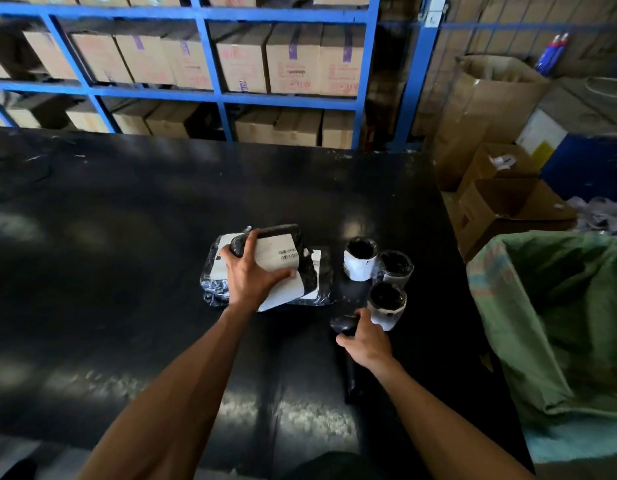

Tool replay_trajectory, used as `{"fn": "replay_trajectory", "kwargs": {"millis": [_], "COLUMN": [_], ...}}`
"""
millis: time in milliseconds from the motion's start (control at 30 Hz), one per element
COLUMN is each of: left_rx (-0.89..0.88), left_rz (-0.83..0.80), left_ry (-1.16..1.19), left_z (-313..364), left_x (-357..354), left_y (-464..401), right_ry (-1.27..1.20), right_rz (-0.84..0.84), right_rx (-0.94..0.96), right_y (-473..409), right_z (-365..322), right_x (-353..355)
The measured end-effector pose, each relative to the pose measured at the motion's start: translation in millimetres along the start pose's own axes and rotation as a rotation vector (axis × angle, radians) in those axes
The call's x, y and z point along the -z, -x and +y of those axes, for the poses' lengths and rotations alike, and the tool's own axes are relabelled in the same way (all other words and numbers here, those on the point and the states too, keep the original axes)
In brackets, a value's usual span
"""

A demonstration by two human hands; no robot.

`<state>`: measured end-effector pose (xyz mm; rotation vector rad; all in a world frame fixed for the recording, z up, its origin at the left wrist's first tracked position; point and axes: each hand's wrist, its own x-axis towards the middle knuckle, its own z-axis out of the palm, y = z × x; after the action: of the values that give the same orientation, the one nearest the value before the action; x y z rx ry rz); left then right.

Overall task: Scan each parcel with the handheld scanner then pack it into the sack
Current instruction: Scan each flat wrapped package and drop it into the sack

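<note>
My left hand (252, 271) grips the top parcel (275, 252), a flat black package with a white barcode label, fingers over its far-left corner and thumb pressed on the label's near edge. It lies tilted on a stack of flat parcels (215, 271) wrapped in shiny black plastic, resting on the black table (127, 237). My right hand (364, 336) is curled round the handheld scanner (345, 323), whose dark head points toward the stack; its handle runs back under my wrist, dark against the dark tabletop.

Just right of the stack stand three small round parcels (360, 259), black plastic with white labels wrapped around them, clustered so they touch or nearly touch; the nearest sits right beside my right hand.

At the table's right edge hangs the green woven sack (559, 306), its mouth wide open; I cannot tell what is inside it. Behind it, on the floor, are open cardboard boxes (507, 206); one holds white scraps, and a heap of crumpled white plastic or paper (601, 213) lies beside them in front of a blue bin (587, 164). Beyond the table, blue steel shelving (213, 95) carries rows of closed cardboard cartons (293, 60).
</note>
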<state>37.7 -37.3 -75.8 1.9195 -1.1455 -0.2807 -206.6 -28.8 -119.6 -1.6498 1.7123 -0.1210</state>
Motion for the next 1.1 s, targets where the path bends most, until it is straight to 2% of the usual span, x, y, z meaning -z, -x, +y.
{"fn": "replay_trajectory", "kwargs": {"millis": [233,367,433,633,867,1000,1100], "left_rx": [0.016,0.039,0.040,0.027,-0.090,-0.167,-0.165], "left_rz": [-0.020,-0.046,-0.065,-0.152,-0.392,-0.565,-0.763], "left_ry": [-0.009,-0.009,-0.015,0.034,0.130,0.161,0.165], "left_z": [6.8,25.0,38.5,110.6,228.4,288.2,319.6], "left_x": [14.7,7.6,-1.0,-59.3,-174.2,-247.1,-294.7], "left_y": [22.3,28.3,30.0,38.3,74.3,101.7,113.3], "right_ry": [-0.013,0.010,0.032,-0.293,-0.480,-0.517,-0.602], "right_rz": [-0.077,-0.144,-0.095,0.203,0.141,0.308,0.429], "right_rx": [-0.058,-0.021,-0.012,0.083,0.058,0.056,-0.038], "right_y": [3.7,4.5,2.8,-13.2,-36.8,-48.2,-57.6], "right_z": [17.0,12.4,5.1,6.9,97.2,171.5,227.3], "right_x": [-15.2,11.7,37.5,144.6,253.7,290.6,314.0]}}
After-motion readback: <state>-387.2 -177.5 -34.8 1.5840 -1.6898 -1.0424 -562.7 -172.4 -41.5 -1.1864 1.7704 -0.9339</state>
